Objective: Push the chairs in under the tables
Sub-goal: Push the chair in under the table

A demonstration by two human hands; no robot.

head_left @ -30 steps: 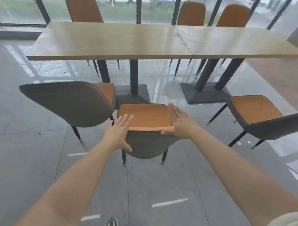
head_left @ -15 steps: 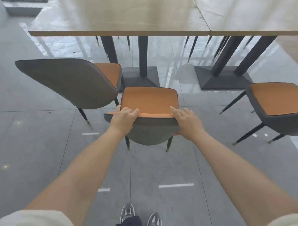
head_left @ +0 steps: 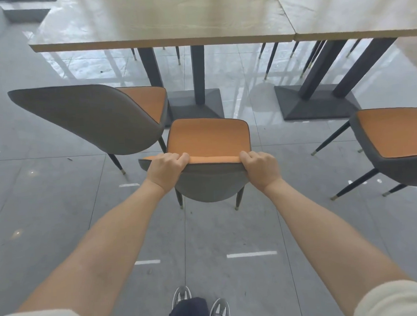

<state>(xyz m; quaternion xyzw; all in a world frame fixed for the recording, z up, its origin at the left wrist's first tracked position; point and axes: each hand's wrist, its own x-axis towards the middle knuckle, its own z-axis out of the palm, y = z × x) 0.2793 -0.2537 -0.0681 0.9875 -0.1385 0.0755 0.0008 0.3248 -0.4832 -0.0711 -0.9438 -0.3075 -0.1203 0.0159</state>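
Observation:
A grey chair with an orange seat (head_left: 208, 139) stands directly in front of me, facing the light wooden table (head_left: 160, 29). My left hand (head_left: 166, 170) grips the left end of its backrest top edge, fingers curled over the rim. My right hand (head_left: 260, 168) grips the right end the same way. The seat's front edge sits short of the table's near edge, close to the table's dark base (head_left: 196, 104). A second chair (head_left: 92, 119) stands to the left, turned sideways. A third chair (head_left: 396, 144) stands at the right.
A second wooden table (head_left: 353, 13) adjoins on the right, on two slanted dark posts with a base (head_left: 319, 102). Legs of far-side chairs show beneath both tables. Grey glossy floor tiles lie all around. My shoes (head_left: 200, 302) are at the bottom edge.
My hands went from flat and open at the backrest to curled around its top edge. The view has tilted further down and the tables appear closer.

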